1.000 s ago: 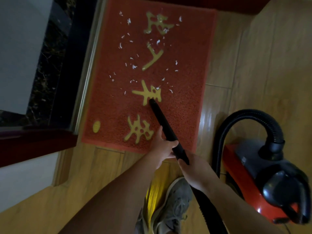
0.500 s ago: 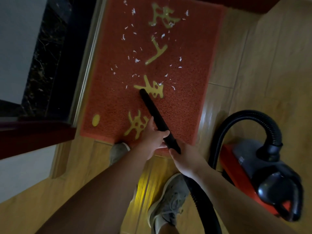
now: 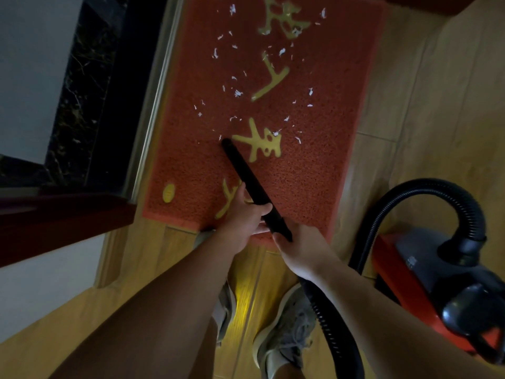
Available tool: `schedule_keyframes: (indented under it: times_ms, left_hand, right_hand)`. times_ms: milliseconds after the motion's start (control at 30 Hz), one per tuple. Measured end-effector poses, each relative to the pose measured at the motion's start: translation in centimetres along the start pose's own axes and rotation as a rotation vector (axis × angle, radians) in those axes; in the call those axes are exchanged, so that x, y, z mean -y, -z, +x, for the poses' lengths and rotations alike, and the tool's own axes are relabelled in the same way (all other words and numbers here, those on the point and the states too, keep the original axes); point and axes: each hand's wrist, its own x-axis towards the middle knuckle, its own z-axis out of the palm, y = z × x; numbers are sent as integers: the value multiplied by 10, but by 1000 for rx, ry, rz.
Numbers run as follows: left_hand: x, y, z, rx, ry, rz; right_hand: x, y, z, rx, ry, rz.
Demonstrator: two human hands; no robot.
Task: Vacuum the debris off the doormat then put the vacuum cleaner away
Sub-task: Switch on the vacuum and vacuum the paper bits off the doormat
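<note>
Left hand (image 3: 247, 220) and right hand (image 3: 302, 248) both clasp the black crevice nozzle (image 3: 252, 187), evidently to steer its tip, which rests on the red doormat (image 3: 314, 173) beside white paper debris (image 3: 237, 93). Red vacuum cleaner (image 3: 426, 280) stands on the floor alongside, hose (image 3: 426, 192) slack.

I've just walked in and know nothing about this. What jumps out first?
A red doormat with yellow characters fills the upper middle, sprinkled with small white scraps of debris. Both hands, left hand and right hand, grip a black vacuum nozzle pointing onto it, and a red and black canister vacuum cleaner sits at right.
</note>
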Motion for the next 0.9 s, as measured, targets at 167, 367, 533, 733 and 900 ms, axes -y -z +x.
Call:
schedule_keyframes:
  times_ms: [167, 367, 533, 733, 900]
  left_hand:
    - [-5, 20, 6, 1, -1, -32]
    - [-12, 33, 8, -5, -14, -54]
    - [-20, 37, 10, 26, -16, -46]
    - [-19, 37, 10, 42, -5, -54]
    - [-15, 45, 3, 51, 3, -81]
  right_hand:
    - [18, -9, 9, 9, 10, -41]
    - [31, -13, 12, 7, 16, -37]
    - [40, -13, 19, 16, 12, -46]
    - [41, -13, 17, 12, 1, -41]
    - [44, -16, 13, 34, 3, -38]
